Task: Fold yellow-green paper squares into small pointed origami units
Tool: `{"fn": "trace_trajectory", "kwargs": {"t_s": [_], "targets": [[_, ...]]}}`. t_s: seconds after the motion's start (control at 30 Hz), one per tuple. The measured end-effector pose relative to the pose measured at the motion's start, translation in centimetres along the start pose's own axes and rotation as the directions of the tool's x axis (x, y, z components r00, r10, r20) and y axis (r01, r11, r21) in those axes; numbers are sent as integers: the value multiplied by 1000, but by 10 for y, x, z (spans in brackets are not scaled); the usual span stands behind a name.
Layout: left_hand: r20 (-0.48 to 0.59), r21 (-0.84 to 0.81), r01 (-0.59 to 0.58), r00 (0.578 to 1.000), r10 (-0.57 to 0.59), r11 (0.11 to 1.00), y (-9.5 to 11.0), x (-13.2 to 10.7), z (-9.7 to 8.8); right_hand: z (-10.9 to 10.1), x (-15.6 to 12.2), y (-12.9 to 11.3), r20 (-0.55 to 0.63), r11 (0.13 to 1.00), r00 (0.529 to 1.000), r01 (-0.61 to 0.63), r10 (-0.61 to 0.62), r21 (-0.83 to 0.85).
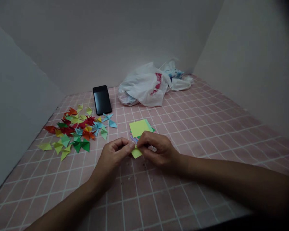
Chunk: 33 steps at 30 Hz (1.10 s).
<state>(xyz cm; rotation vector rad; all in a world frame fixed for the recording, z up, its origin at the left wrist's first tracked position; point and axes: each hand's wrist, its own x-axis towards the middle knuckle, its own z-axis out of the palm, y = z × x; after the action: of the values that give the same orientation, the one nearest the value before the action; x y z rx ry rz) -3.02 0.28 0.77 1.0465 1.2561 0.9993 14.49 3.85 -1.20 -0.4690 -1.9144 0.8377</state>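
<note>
My left hand and my right hand meet over the pink tiled floor, both pinching a small yellow-green folded paper between fingertips. Just beyond the hands lies a small stack of square coloured papers with a yellow-green sheet on top. To the left lies a scatter of several folded paper shapes in red, green, yellow, orange and blue.
A black phone lies face up behind the folded shapes. A crumpled white plastic bag sits in the far corner. Grey walls close in on the left, back and right of the pink tiled floor.
</note>
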Motion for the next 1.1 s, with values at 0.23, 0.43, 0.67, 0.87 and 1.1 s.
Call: {"fn": "trace_trajectory", "kwargs": {"t_s": [0.23,0.43,0.67,0.87,1.1], "targets": [[-77,-29,-2,997,-1,1000,-4,1,-3,0,4,0,90,810,884,-457,458,368],[-95,-18,15,995,-16,1000,-5,1,-2,-1,6,3,137,750,869,-481,475,454],[-118,58,-21,993,28,998,-3,1,0,-3,6,2,158,707,835,-533,526,465],[-112,177,-116,984,137,977,0,0,0,-1,7,5,258,576,736,-660,626,482],[-120,254,-136,978,171,958,2,1,1,-1,8,4,312,551,687,-719,657,423]]}}
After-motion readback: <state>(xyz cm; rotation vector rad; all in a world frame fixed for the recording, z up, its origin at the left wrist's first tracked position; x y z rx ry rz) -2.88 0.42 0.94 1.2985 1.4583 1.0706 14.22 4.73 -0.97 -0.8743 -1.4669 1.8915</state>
